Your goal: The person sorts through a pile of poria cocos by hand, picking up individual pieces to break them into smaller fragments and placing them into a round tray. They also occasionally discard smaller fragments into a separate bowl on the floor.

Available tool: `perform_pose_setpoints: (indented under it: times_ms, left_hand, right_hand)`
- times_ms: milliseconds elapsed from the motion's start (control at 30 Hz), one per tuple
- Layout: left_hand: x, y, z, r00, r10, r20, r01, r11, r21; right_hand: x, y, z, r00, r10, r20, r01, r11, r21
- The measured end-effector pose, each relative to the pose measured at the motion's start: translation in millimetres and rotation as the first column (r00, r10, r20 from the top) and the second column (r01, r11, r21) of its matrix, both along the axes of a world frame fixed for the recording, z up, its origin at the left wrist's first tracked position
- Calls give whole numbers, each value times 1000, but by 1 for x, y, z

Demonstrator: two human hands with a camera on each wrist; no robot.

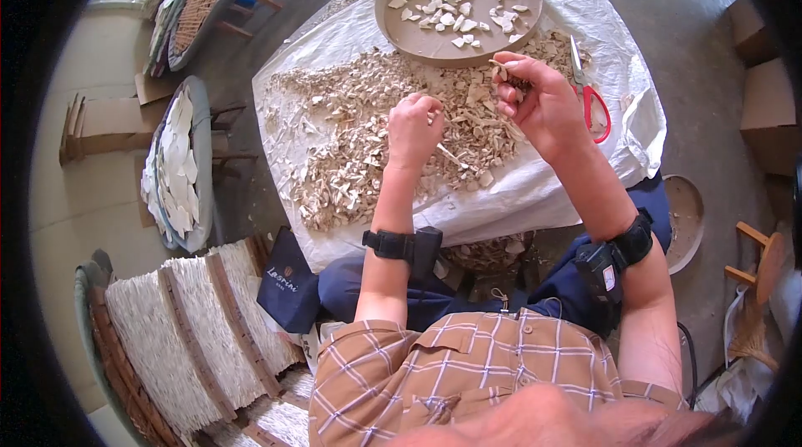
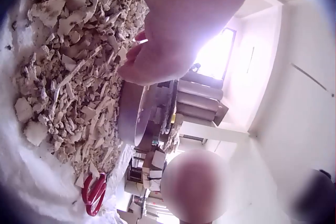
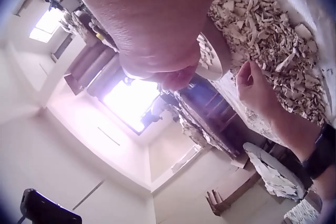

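White crinkled sheeting (image 1: 535,196) bears a loose heap of pale, dry fragments (image 1: 342,138). Above them, the right hand (image 1: 547,104) has its fingers curled round small brownish pieces (image 1: 504,73); the left hand (image 1: 411,129) has curled fingers, contents unclear. Beside the heap, a shallow round brown tray (image 1: 415,44) contains off-white chips (image 1: 451,12). Red-handled scissors (image 1: 588,96) lie nearby.

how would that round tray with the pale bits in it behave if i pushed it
The tray looks wide and low, so it would probably slide rather than tip. Its even round wall suggests it's fairly stiff. The pale bits lie loose, so a jolt might scatter them.
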State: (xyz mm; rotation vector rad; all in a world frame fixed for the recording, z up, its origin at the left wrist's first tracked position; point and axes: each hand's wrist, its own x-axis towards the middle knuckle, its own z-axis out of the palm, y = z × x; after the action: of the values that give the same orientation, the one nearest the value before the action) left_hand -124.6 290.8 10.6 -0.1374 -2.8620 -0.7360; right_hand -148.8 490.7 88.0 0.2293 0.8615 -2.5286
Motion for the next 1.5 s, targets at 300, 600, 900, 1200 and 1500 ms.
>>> perform_pose_setpoints:
  times_ms: [300,600,900,1200,1500]
  left_hand:
    - [-9,2,-9,989,-127,74,139,973,-184]
    - [-12,-7,-1,980,-91,179,110,989,-96]
    - [-6,21,-5,955,-295,29,295,937,-186]
    - [-17,10,-15,981,-174,-85,172,985,-23]
    - [-49,16,-31,992,-40,-116,3,953,-303]
  right_hand:
    - [-1,4,6,999,49,7,-48,991,-122]
    - [1,4,8,999,46,3,-45,997,-67]
    - [0,0,5,999,51,-4,-51,999,-10]
    - [2,2,3,999,50,0,-50,999,11]
    - [4,3,4,997,67,-26,-65,996,64]
